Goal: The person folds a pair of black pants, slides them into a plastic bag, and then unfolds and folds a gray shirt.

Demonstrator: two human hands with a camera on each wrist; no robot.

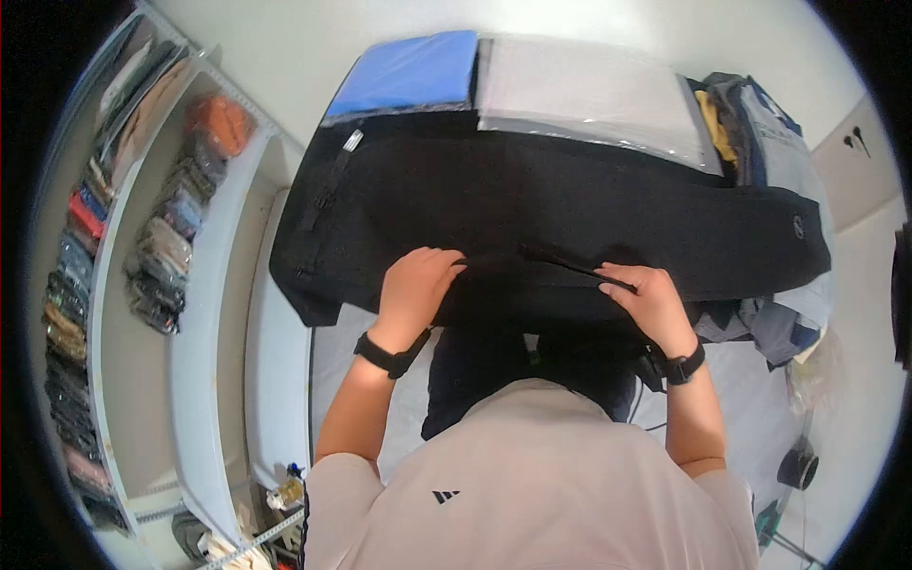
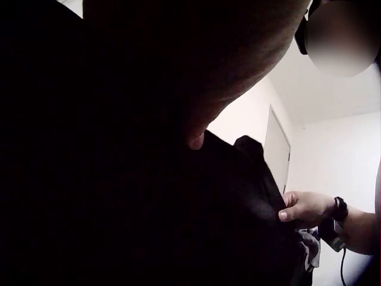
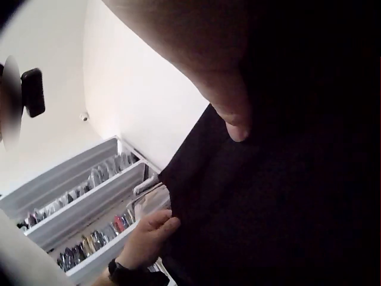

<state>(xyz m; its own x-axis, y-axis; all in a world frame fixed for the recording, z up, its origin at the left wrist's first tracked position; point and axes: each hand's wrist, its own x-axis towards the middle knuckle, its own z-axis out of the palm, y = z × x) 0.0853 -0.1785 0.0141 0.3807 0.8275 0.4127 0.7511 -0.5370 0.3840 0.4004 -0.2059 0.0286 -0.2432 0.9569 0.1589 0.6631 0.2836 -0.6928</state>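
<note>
A large black garment [image 1: 427,199] lies spread across the surface in the head view, with a strap and a small white tag at its left end and a round logo at its right end. Both hands are at its near edge. The left hand [image 1: 415,290] pinches black fabric between thumb and fingers. The right hand [image 1: 651,302] grips a raised fold of the black cloth, whose edge runs towards the middle. In the left wrist view, the right hand [image 2: 306,208] pinches the dark fabric; the right wrist view shows the left hand [image 3: 146,238] holding its edge.
Behind the garment lie a blue packet [image 1: 408,74] and a whitish packet [image 1: 589,95] in clear plastic. Folded clothes [image 1: 774,142] are piled at the right. Shelves [image 1: 142,313] with many bagged items stand at the left. A black roll [image 1: 798,467] is at the lower right.
</note>
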